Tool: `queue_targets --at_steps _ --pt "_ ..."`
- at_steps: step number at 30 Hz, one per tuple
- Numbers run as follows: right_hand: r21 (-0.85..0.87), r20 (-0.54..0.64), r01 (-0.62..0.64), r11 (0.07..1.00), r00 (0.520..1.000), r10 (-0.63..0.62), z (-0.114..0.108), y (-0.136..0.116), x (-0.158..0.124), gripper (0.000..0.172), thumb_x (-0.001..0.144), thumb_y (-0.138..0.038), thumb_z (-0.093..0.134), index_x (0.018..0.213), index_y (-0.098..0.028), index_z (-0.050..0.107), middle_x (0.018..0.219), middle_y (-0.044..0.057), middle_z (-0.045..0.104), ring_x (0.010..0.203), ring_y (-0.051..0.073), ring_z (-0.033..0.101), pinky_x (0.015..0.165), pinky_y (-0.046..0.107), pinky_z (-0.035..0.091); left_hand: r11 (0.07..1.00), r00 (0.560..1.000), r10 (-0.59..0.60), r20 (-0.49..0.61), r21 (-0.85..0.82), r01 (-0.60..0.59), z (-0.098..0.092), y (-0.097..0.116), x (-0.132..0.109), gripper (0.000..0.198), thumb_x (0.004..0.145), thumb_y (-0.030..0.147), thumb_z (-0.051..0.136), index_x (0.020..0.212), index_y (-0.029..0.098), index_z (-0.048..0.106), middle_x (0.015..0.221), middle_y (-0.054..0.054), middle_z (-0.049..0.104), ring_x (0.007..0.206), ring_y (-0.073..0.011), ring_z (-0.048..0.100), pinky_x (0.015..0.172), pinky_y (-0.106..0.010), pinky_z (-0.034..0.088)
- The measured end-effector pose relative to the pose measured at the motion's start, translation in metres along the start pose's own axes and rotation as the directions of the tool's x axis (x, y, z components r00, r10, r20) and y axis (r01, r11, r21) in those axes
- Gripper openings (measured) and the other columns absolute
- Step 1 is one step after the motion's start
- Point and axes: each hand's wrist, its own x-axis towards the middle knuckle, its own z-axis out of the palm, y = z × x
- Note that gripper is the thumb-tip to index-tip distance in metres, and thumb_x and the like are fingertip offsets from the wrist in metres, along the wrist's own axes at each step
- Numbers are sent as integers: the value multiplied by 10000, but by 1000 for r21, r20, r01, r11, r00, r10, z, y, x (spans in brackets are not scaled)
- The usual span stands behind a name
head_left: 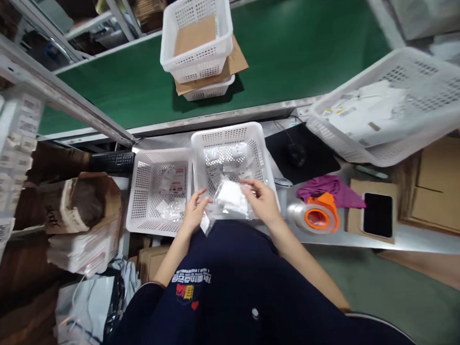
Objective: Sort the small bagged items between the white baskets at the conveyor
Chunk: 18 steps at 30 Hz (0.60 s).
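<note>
My right hand (264, 201) pinches the edge of a clear plastic bag (231, 197) with something white inside, held over the near side of a white perforated basket (265, 150). Across from it, my left hand (194, 210) is closed, and a small packet with a printed label (206, 223) hangs at its fingertips. Several clear bags with labels lie inside that basket. A second white basket (137, 197) adjoins it on the left, with a few small clear packets and a red-and-white printed sheet at its bottom.
Stacked white baskets (198, 67) stand on a green conveyor belt (304, 37). To the right are a mouse (297, 154) on a black pad, a tape dispenser (319, 217), a purple cloth (324, 188), a phone (377, 215) and a large tilted basket (385, 155). An open carton (112, 198) sits left.
</note>
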Motion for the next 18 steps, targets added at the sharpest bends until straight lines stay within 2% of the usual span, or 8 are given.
queue_targets --at_steps 2,4,7,8,9,13,16,18 --pt "-75 -138 1 997 990 -11 -20 13 10 773 935 -651 638 1521 -159 532 1439 226 670 1241 377 694 1122 638 529 995 987 -4 -158 93 19 -32 -9 11 459 1008 431 665 1375 156 674 1112 -143 799 1001 -259 745 927 -379 571" --pt "-124 -231 -9 992 973 -20 -34 30 16 905 909 -687 674 1625 -207 397 1602 238 540 1341 383 655 1153 643 515 963 965 -51 -257 242 116 -65 -22 22 554 964 406 738 1442 156 614 1310 -187 745 1244 -318 690 1067 -424 519" --pt "-104 -260 -55 993 965 26 -39 53 13 938 883 -766 662 1612 -235 403 1596 249 533 1287 375 695 1021 592 618 761 926 -271 -263 531 373 -96 -49 33 801 817 382 895 1501 153 547 1505 -262 621 1381 -429 615 1118 -511 487" --pt "-96 -247 -70 993 968 45 -38 59 9 945 868 -782 669 1596 -232 424 1576 250 549 1256 372 710 993 579 632 697 907 -340 -249 581 421 -100 -58 35 806 771 369 928 1459 146 574 1497 -279 621 1370 -458 620 1103 -531 494" --pt "-96 -229 -82 992 972 58 -35 63 5 946 852 -788 682 1579 -229 449 1568 251 554 1232 368 721 984 569 638 672 894 -385 -230 594 442 -101 -67 36 756 740 348 944 1388 138 616 1449 -284 651 1345 -476 633 1086 -542 501" --pt "-95 -163 -116 989 982 99 -26 64 -11 886 848 -760 699 1528 -223 516 1575 244 551 1171 351 746 961 527 646 749 914 -367 -174 527 401 -99 -85 36 397 729 281 917 1051 177 708 1143 -176 777 1247 -419 692 1063 -480 514" --pt "-57 -158 -147 988 978 136 -26 56 -20 855 837 -743 717 1493 -226 539 1567 234 553 1157 349 746 948 524 646 848 938 -293 -183 404 343 -107 -79 33 298 699 258 907 895 199 690 978 -110 770 1120 -363 727 1000 -436 544" --pt "4 -143 -161 987 977 160 -27 51 -22 796 829 -716 743 1437 -230 576 1537 226 577 1155 351 741 980 548 629 913 944 -236 -230 281 296 -116 -66 31 273 742 322 869 903 199 686 949 -98 762 1018 -324 737 913 -422 574"
